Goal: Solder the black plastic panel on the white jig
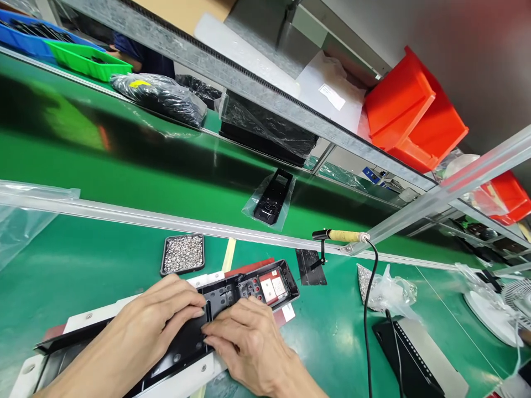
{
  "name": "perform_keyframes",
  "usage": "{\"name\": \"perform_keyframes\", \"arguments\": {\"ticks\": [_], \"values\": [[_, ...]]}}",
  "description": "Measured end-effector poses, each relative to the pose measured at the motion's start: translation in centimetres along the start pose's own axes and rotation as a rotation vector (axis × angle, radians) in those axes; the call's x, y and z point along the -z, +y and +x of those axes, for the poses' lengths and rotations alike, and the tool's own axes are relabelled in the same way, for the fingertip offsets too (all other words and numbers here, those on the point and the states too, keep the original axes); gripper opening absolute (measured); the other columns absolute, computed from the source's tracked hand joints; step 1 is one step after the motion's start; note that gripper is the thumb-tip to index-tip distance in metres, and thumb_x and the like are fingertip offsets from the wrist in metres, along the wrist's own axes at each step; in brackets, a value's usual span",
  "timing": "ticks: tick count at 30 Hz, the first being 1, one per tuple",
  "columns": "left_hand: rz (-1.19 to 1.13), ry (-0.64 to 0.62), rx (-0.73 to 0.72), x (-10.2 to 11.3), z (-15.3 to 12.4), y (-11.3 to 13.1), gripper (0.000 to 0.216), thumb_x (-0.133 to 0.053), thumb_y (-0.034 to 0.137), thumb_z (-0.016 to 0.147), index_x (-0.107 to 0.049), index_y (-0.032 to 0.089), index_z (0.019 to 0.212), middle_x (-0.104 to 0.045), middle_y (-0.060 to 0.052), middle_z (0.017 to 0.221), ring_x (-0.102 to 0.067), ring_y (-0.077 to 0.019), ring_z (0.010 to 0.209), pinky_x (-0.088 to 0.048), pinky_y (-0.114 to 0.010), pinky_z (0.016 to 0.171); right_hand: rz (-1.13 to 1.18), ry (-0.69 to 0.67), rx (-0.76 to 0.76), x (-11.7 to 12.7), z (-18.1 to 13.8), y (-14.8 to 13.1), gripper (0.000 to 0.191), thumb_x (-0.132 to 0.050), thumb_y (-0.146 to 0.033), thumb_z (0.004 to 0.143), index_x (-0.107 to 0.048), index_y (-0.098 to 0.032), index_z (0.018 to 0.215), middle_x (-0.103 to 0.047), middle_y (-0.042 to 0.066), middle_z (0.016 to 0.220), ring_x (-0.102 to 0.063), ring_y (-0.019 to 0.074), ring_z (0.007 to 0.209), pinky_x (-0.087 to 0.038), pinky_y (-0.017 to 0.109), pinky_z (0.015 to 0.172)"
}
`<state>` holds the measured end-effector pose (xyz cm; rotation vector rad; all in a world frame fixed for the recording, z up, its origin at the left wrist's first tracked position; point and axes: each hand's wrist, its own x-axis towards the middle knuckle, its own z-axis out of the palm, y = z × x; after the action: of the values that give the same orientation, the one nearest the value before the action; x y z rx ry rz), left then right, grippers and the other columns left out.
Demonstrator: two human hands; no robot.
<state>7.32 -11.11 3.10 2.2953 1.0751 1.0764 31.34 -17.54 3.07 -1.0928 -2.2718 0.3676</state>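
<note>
A long black plastic housing (249,287) lies in a white and red fixture (103,318) on the green bench. At its far end sit red and white parts (271,287). My left hand (153,326) rests on the middle of the housing, fingers pressing its top. My right hand (244,342) touches the housing just beside it, fingertips at the near edge. Both hands press down on it; neither lifts it.
A small black tray of silver screws (183,254) sits behind the fixture. A soldering iron (342,236) rests on its black stand, cable trailing right. A bagged black part (271,199) lies on the conveyor. Orange bins (410,116) stand on the shelf. A white fan (504,307) is far right.
</note>
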Motion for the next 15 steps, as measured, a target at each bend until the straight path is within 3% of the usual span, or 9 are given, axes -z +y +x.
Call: {"name": "perform_keyframes", "arguments": {"ticks": [5, 9, 11, 13, 15], "values": [[0.007, -0.056, -0.028, -0.6, 0.4, -0.5, 0.057, -0.041, 0.06, 0.12, -0.083, 0.034, 0.091, -0.079, 0.002, 0.094, -0.073, -0.0162, 0.087, -0.058, -0.027, 0.076, 0.027, 0.115, 0.002, 1.1, 0.3, -0.4, 0.018, -0.072, -0.027, 0.114, -0.083, -0.024, 0.128, -0.091, 0.005, 0.108, -0.08, 0.0233, 0.087, -0.059, 0.04, 0.078], [-0.005, -0.086, -0.015, -0.8, 0.0, -1.2, 0.053, -0.044, 0.055, 0.119, -0.084, 0.033, 0.092, -0.079, 0.0, 0.094, -0.072, -0.019, 0.089, -0.059, -0.03, 0.077, 0.055, 0.332, -0.049, 3.2, 0.1, 0.3, 0.02, -0.073, -0.017, 0.11, -0.084, -0.024, 0.126, -0.091, 0.006, 0.107, -0.081, 0.0213, 0.085, -0.061, 0.038, 0.076], [-0.021, -0.089, -0.015, -1.0, -0.2, -1.5, 0.051, -0.046, 0.054, 0.118, -0.085, 0.033, 0.092, -0.08, -0.001, 0.095, -0.072, -0.0197, 0.089, -0.059, -0.03, 0.077, 0.092, 0.531, -0.231, 4.6, -0.2, 1.4, 0.016, -0.071, -0.021, 0.112, -0.085, -0.025, 0.119, -0.089, 0.006, 0.105, -0.08, 0.0204, 0.088, -0.062, 0.035, 0.077], [-0.032, -0.09, -0.021, -1.2, -0.3, -1.8, 0.051, -0.047, 0.054, 0.118, -0.085, 0.032, 0.092, -0.08, -0.002, 0.096, -0.073, -0.0199, 0.089, -0.06, -0.03, 0.076, 0.154, 0.838, -0.509, 6.1, -0.5, 3.3, 0.015, -0.073, -0.036, 0.111, -0.082, -0.024, 0.115, -0.082, 0.005, 0.097, -0.074, 0.0189, 0.079, -0.059, 0.032, 0.069], [-0.036, -0.085, -0.029, -1.3, -0.3, -1.9, 0.052, -0.047, 0.056, 0.118, -0.085, 0.032, 0.092, -0.081, -0.002, 0.095, -0.073, -0.0192, 0.088, -0.06, -0.029, 0.077, 0.22, 1.139, -0.732, 7.5, -0.6, 5.5, 0.04, -0.08, -0.054, 0.102, -0.074, -0.021, 0.123, -0.07, 0.001, 0.089, -0.061, 0.0154, 0.066, -0.053, 0.03, 0.06]]}}
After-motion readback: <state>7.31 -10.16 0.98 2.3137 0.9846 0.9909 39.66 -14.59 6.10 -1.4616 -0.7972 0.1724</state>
